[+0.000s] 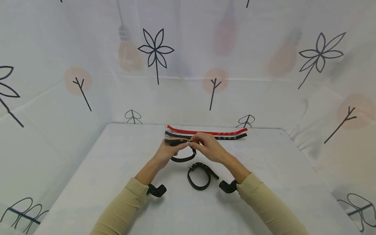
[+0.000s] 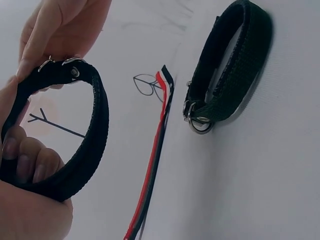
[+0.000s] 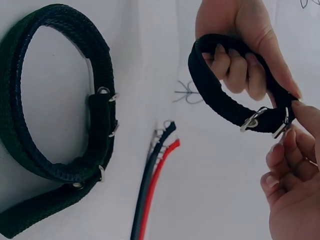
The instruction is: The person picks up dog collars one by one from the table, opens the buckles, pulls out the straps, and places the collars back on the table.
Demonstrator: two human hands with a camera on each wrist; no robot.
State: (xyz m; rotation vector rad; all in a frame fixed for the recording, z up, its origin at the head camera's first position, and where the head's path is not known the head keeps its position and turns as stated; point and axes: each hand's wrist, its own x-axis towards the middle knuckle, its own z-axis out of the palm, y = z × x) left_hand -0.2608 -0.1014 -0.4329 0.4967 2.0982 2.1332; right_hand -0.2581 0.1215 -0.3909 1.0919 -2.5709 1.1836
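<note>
Both hands hold a black dog collar [image 1: 182, 159] above the table, bent into a loop. My left hand [image 1: 167, 152] grips the band, its fingertips inside the loop in the left wrist view. My right hand [image 1: 210, 148] pinches the collar beside the metal buckle and ring, thumb against fingers. In the right wrist view the held collar [image 3: 215, 92] has its silver hardware near the right fingertips. A second black collar [image 1: 199, 188], buckled into a ring with its tail sticking out, lies on the table just below the hands.
A red collar [image 1: 182, 131] and a black collar [image 1: 230, 138] lie straight, side by side, along the far part of the white table [image 1: 117, 156]. Behind it hangs a white patterned cloth [image 1: 188, 98]. Each wrist wears a dark camera mount [image 1: 157, 190].
</note>
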